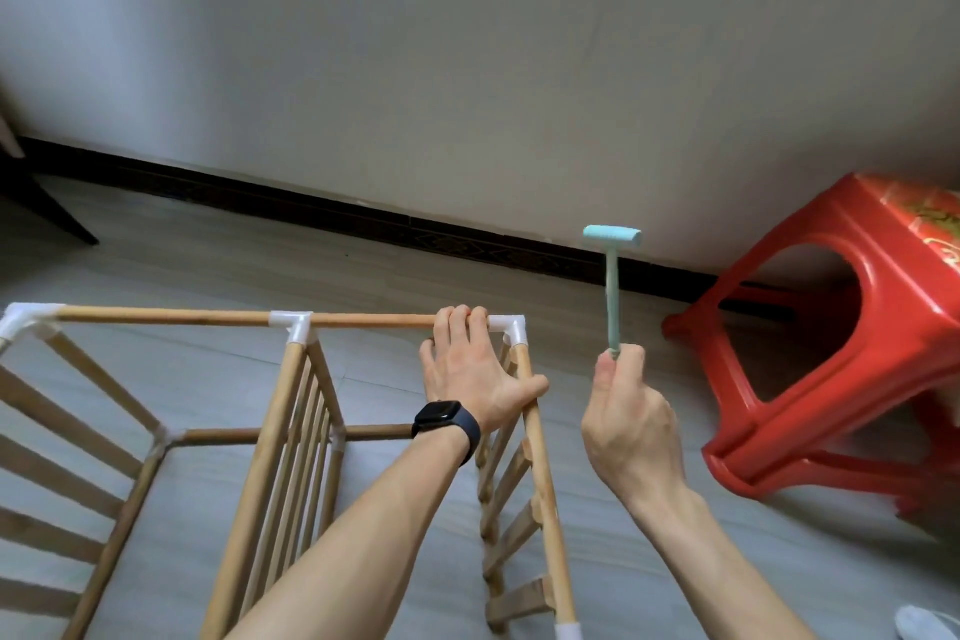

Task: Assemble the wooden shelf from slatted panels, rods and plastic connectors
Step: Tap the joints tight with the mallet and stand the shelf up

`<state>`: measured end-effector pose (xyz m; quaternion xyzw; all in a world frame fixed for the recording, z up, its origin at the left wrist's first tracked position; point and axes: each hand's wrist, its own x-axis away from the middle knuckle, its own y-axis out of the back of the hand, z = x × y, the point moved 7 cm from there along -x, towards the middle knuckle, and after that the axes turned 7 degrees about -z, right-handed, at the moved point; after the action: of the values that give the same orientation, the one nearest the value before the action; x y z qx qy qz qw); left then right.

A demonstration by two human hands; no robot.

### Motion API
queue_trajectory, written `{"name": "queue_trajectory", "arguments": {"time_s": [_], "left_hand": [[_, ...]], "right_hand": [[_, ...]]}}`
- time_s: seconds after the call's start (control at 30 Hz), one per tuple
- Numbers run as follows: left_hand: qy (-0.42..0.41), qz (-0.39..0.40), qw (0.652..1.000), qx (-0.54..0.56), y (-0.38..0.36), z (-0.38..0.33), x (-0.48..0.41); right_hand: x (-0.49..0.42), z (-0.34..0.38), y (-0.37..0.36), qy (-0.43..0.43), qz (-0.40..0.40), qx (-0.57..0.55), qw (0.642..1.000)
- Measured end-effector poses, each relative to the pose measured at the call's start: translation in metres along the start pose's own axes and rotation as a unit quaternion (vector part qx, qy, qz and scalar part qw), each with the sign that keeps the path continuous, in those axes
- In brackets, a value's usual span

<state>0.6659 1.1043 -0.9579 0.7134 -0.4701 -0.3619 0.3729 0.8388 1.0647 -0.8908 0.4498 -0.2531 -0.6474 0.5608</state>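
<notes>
The wooden shelf frame (291, 411) lies on its side on the floor, with three slatted panels joined by rods and white plastic connectors. My left hand (470, 369) grips the top rod (171, 316) just left of the white corner connector (511, 327), its thumb lying against the right panel's rail. A small light-green plastic hammer (613, 276) stands upright to the right of that corner, head up, and my right hand (631, 411) holds it by the bottom of the handle. The hammer head is above and clear of the frame.
A red plastic stool (852, 343) lies tipped on its side at the right, close to my right hand. A grey wall with a dark skirting board (363, 218) runs behind. A dark furniture leg (47, 208) stands at far left. The floor is grey.
</notes>
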Motion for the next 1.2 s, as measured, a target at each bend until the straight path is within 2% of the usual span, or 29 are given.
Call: {"name": "queue_trajectory", "arguments": {"time_s": [0.07, 0.1, 0.17, 0.2, 0.27, 0.3, 0.37, 0.43, 0.5, 0.6, 0.67, 0.73, 0.8, 0.87, 1.0, 1.1, 1.2], "left_hand": [[-0.005, 0.005, 1.000, -0.001, 0.001, -0.002, 0.000], [-0.007, 0.004, 1.000, -0.003, 0.001, -0.003, 0.000], [-0.007, -0.001, 1.000, 0.001, 0.002, -0.002, 0.000], [-0.004, -0.004, 1.000, 0.004, 0.004, -0.002, 0.000], [-0.010, 0.005, 1.000, 0.000, 0.003, -0.003, 0.002], [-0.011, 0.009, 1.000, -0.002, 0.003, -0.003, 0.002], [-0.011, 0.014, 1.000, 0.000, 0.003, -0.003, 0.003], [0.000, 0.028, 1.000, 0.004, 0.004, -0.003, 0.003], [-0.013, 0.078, 0.997, -0.015, 0.002, -0.004, 0.003], [-0.058, 0.164, 0.984, -0.032, 0.011, 0.006, 0.001], [-0.098, 0.190, 0.976, -0.047, 0.036, 0.024, -0.002], [-0.133, 0.161, 0.974, -0.084, 0.077, 0.055, 0.000], [-0.152, 0.123, 0.972, -0.133, 0.123, 0.100, 0.010], [-0.112, 0.106, 0.970, -0.187, 0.168, 0.164, 0.026], [0.111, 0.049, 0.965, -0.233, 0.245, 0.309, 0.087], [0.262, 0.036, 0.954, -0.143, 0.273, 0.380, 0.151], [0.304, 0.113, 0.946, 0.012, 0.255, 0.395, 0.192]], "right_hand": [[0.007, -0.003, -0.010, -0.014, 0.078, 0.047, 0.996], [0.006, -0.005, -0.010, -0.020, 0.068, 0.055, 0.996], [0.003, -0.004, 0.002, -0.021, -0.020, 0.009, 1.000], [0.001, -0.001, 0.001, -0.008, -0.016, 0.017, 1.000], [0.006, -0.002, -0.012, -0.015, 0.083, 0.080, 0.993], [0.008, -0.007, -0.014, -0.033, 0.097, 0.093, 0.990], [0.006, -0.010, -0.003, -0.044, 0.044, 0.070, 0.996], [0.008, -0.009, -0.005, -0.053, 0.097, 0.115, 0.987], [0.018, -0.014, -0.010, -0.070, 0.142, 0.178, 0.971], [0.032, -0.005, -0.001, -0.096, 0.095, 0.164, 0.977], [0.041, 0.001, 0.006, -0.139, 0.053, 0.150, 0.977], [0.049, 0.010, 0.010, -0.176, 0.021, 0.109, 0.978], [0.058, 0.030, 0.009, -0.162, 0.004, 0.065, 0.985], [0.072, 0.062, -0.003, -0.102, 0.013, 0.016, 0.995], [0.118, 0.139, -0.049, 0.047, 0.113, -0.077, 0.990], [0.144, 0.182, -0.082, 0.103, 0.176, -0.134, 0.970], [0.154, 0.211, -0.099, 0.157, 0.181, -0.174, 0.955]]}}
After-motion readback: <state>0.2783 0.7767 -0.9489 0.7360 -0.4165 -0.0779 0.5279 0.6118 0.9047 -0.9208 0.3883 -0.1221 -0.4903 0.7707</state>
